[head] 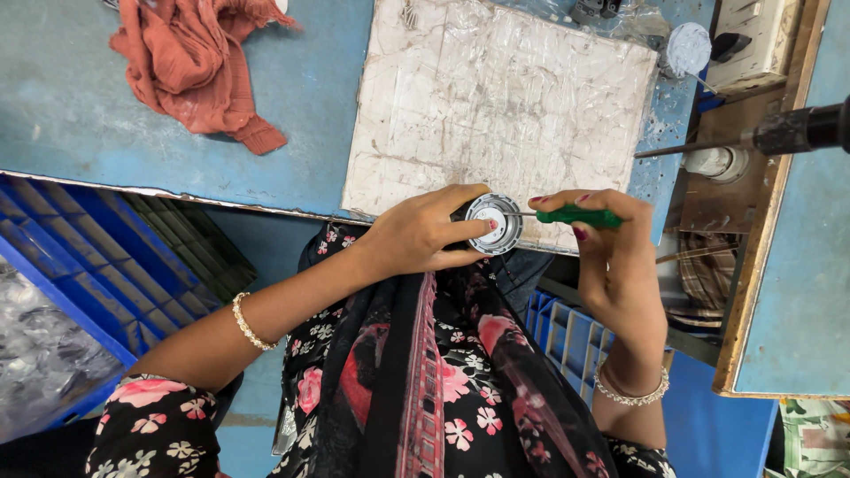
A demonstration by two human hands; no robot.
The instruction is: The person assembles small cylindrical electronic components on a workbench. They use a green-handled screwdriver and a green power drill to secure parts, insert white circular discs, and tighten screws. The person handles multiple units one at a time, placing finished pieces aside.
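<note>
Both hands [425, 235] [611, 248] closed, fingertips near.

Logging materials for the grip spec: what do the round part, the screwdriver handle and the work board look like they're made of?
Round part: likely metal, shiny silver ribbed rim; white centre looks plastic. Screwdriver handle: translucent green plastic, glossy; thin steel-looking shaft. Work board: whitish, scratched, under crinkled clear film; base material unclear.

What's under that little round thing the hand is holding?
Under the round part you see the edge of the white board and the flowery dress. The left hand covers its back, so that side is hidden. The right hand pokes a green screwdriver into it.
</note>
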